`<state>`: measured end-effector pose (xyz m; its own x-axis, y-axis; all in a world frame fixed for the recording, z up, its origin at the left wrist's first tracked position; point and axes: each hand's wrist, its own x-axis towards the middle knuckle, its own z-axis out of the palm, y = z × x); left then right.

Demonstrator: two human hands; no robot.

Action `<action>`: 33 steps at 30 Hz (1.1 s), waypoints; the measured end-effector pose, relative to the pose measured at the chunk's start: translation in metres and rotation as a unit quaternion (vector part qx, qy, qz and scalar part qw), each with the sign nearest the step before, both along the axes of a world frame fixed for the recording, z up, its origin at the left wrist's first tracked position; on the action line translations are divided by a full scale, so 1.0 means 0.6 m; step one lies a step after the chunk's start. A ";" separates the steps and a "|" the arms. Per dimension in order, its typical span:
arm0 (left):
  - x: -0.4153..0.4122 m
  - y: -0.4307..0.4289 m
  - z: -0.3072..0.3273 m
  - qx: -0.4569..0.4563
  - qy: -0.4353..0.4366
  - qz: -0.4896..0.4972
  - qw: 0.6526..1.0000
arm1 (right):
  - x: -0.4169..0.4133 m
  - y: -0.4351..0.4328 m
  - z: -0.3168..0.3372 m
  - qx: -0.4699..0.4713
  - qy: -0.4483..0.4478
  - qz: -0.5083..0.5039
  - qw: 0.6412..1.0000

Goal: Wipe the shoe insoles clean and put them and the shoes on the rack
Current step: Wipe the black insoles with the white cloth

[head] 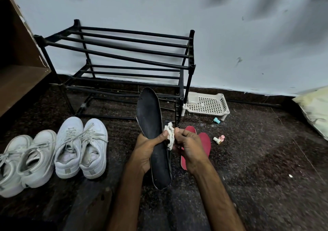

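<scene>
Head view: left hand (148, 152) gripped black insole (152, 124) upright over the floor, steadying it for wiping; right hand (188, 147) pinched crumpled cloth (169, 135) against its edge; rack (124, 67) bare, shoes (53, 152) beside it.

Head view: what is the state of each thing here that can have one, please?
black insole: off the floor, gripped by the left hand
cloth: crumpled, pinched by the right hand at the insole's edge
red insoles: flat on the floor, partly behind the right hand
white shoes: two pairs on the floor, laces loose
rack: upright by the wall, holds no shoes
</scene>
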<state>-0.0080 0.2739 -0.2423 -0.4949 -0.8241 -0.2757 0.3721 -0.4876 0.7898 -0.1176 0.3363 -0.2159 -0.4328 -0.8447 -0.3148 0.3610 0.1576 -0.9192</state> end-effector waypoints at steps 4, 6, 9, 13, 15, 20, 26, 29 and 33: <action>0.001 -0.001 0.000 -0.004 -0.001 -0.014 1.000 | 0.002 0.001 0.005 0.001 0.007 0.021 1.000; 0.002 -0.004 0.003 -0.006 -0.013 -0.016 1.000 | -0.001 0.001 0.008 -0.002 0.039 0.033 0.999; 0.002 -0.007 0.007 -0.004 -0.032 -0.017 0.999 | -0.002 0.002 0.013 -0.012 0.095 0.047 0.994; -0.001 -0.009 0.005 -0.011 -0.051 0.001 0.999 | -0.001 -0.003 0.012 -0.014 0.192 0.047 0.980; -0.003 -0.007 0.004 -0.017 -0.051 0.007 0.999 | -0.004 -0.006 0.001 -0.009 0.219 0.041 0.975; -0.002 -0.007 -0.001 0.002 -0.018 0.043 0.999 | -0.007 -0.003 0.008 -0.018 0.114 0.041 0.992; 0.003 -0.006 -0.007 0.032 0.033 0.036 0.998 | -0.009 -0.005 0.001 -0.008 0.070 0.015 0.997; 0.003 -0.006 -0.008 -0.001 0.021 0.037 0.999 | -0.005 -0.005 0.002 -0.015 0.077 0.029 0.997; 0.002 -0.008 -0.006 -0.057 -0.001 0.029 0.998 | -0.001 -0.008 0.010 -0.017 0.120 0.056 0.991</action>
